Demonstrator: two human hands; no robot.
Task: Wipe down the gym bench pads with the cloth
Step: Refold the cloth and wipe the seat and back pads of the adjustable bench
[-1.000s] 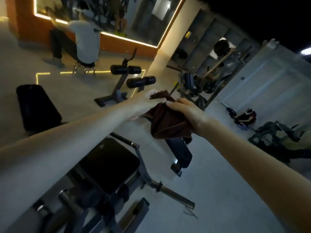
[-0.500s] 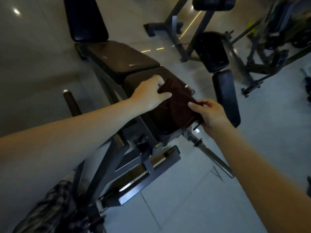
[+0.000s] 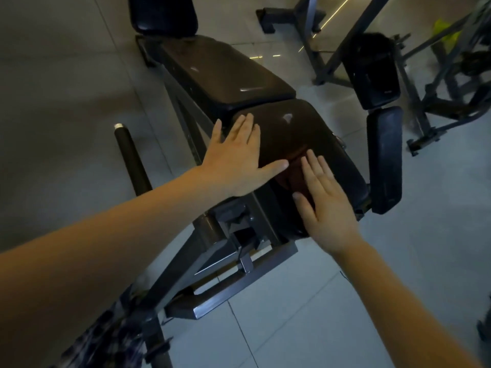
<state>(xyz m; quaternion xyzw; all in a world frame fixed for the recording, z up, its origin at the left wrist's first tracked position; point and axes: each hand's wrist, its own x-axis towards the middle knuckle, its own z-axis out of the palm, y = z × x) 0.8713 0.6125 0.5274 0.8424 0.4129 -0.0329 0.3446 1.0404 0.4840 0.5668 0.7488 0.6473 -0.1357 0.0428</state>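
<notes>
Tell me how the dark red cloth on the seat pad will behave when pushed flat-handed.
Probably floppy: the cloth lies rumpled under the right hand, so it may bunch rather than slide flat. The seat pad shows glossy highlights, so it likely slips easily under light pressure.

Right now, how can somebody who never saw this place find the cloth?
Look at the long black bench in the middle, then its nearest pad. The cloth lies there partly under the right hand, the only dark red thing on black padding.

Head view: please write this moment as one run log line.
left hand: flat on seat pad | right hand: flat, pressing cloth | cloth: on seat pad | back pad: untouched
</notes>
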